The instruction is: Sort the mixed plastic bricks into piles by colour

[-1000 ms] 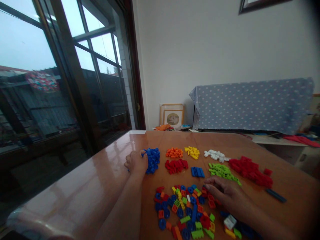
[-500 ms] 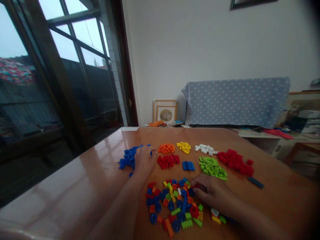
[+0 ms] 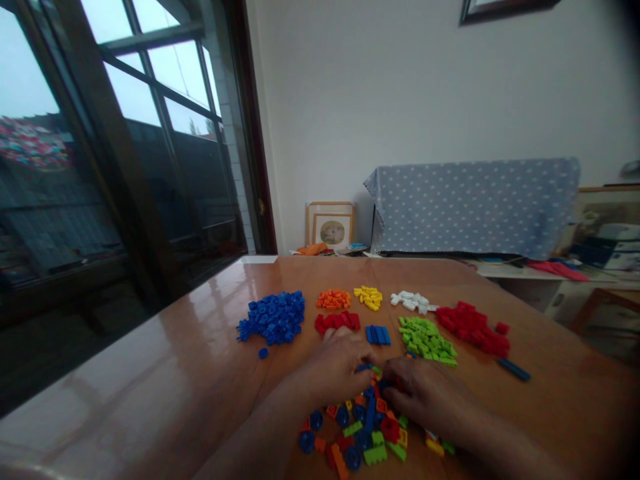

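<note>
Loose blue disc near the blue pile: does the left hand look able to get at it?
Likely yes: nothing shows between the left hand and the disc, which lies apart from the blue pile, uncovered.

No legible text, labels, brands, numbers or signs.
</note>
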Motion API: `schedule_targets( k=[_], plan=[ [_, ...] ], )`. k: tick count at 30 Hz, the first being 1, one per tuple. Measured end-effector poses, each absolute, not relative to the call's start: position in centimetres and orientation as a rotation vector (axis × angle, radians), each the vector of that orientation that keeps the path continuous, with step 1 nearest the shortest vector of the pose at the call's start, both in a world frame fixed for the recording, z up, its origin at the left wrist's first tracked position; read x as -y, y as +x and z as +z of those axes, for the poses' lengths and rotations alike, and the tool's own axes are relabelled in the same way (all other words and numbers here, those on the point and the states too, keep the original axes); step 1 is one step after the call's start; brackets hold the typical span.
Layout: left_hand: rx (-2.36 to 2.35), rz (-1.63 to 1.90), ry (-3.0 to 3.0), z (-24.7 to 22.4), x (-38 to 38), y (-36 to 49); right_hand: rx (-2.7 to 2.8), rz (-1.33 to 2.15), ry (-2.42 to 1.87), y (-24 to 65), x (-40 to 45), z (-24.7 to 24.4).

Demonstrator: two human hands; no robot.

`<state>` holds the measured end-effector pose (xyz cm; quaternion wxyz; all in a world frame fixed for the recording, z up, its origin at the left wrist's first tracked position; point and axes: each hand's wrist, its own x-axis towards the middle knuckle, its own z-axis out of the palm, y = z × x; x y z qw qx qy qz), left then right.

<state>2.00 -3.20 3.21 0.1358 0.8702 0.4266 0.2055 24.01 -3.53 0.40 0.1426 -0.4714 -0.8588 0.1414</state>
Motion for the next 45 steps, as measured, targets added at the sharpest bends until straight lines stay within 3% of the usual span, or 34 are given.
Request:
schedule_targets(
  k=[8, 15, 26, 29, 38, 45],
  plan=[
    [-1.097, 0.694, 2.47, 3.8, 3.9, 2.8, 2.014, 1.05, -1.166, 23.9, 2.5, -1.0],
    [-1.098, 0.767, 2.445, 3.2, 3.2, 2.4, 1.943, 1.076, -1.185, 23.7, 2.8, -0.3],
    [-2.403, 1.062, 1.794, 1.8, -3.2, -9.1, 1.982, 0.924, -1.283, 25.1, 2.0, -0.8],
    [-2.5, 1.091, 1.606, 1.1, -3.9, -11.1, 1.986, 0.908, -1.289, 25.1, 2.0, -0.8],
    [-2.242, 1.216, 1.763, 1.9, -3.3, -8.8, 2.02, 0.881, -1.272, 25.2, 1.9, -1.2],
    [-1.451, 0.823, 2.383, 2.6, 0.0, -2.4, 2.278, 0.709, -1.18, 24.2, 3.0, -0.3]
  ],
)
